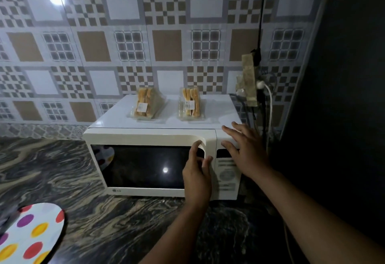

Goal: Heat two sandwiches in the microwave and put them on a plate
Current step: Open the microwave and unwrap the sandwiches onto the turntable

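Observation:
A white microwave (pixel 145 136) stands on the dark marbled counter with its door closed. Two sandwiches in clear plastic packs sit on its top, one at the left (pixel 143 105) and one at the right (pixel 190 105). My left hand (pixel 196 172) has its fingers hooked into the door handle recess at the door's right edge. With its fingers spread and straight, my right hand (pixel 244 153) presses flat against the microwave's top right corner and control panel. A white plate (pixel 31 234) with coloured dots lies at the lower left of the counter.
A patterned tile wall runs behind the microwave. A taped power strip (pixel 249 80) with a black cable and a white plug hangs on the wall at the right. A dark surface (pixel 343 97) closes off the right side. The marbled counter (pixel 73 180) stretches left of the microwave.

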